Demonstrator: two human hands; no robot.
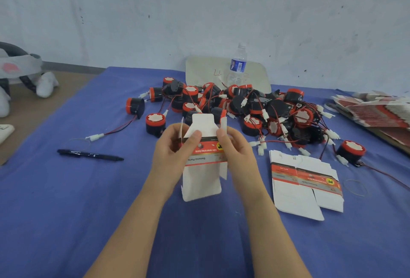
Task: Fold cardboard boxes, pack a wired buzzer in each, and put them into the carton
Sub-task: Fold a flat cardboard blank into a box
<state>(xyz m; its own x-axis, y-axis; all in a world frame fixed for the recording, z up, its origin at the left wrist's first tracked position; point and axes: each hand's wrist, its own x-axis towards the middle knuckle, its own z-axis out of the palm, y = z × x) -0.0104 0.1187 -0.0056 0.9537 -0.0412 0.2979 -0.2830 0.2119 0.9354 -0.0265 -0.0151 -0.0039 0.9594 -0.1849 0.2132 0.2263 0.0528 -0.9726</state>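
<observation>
Both hands are gripping one cardboard box (202,178) between them, lifted off the blue cloth (66,211); the left hand (172,153) is pinching the box's left edge, thumb laid across the printed face and fingers curled behind; the right hand (238,151) is pinching the right edge likewise, thumb sitting at the fold line of the top flap (203,122). Held this way, the flat sleeve is probably being squeezed open into a tube; the flaps at both ends are standing free, not yet folded.

The print is facing the person upside down; the red band is showing "12v reversing horn", and the strip beneath it "Genuine Parts"; the smaller lettering is too blurred to read.

The heap of wired buzzers (244,109) is lying just beyond the fingertips, likely kept close for packing; a stack of flat blanks (304,184) bearing the same red band is lying just right of the right hand, seemingly the ready supply; a black pen (88,154) is lying well left of the left hand; a water bottle (237,65) is standing beyond the heap, its label illegible. No carton is showing.
</observation>
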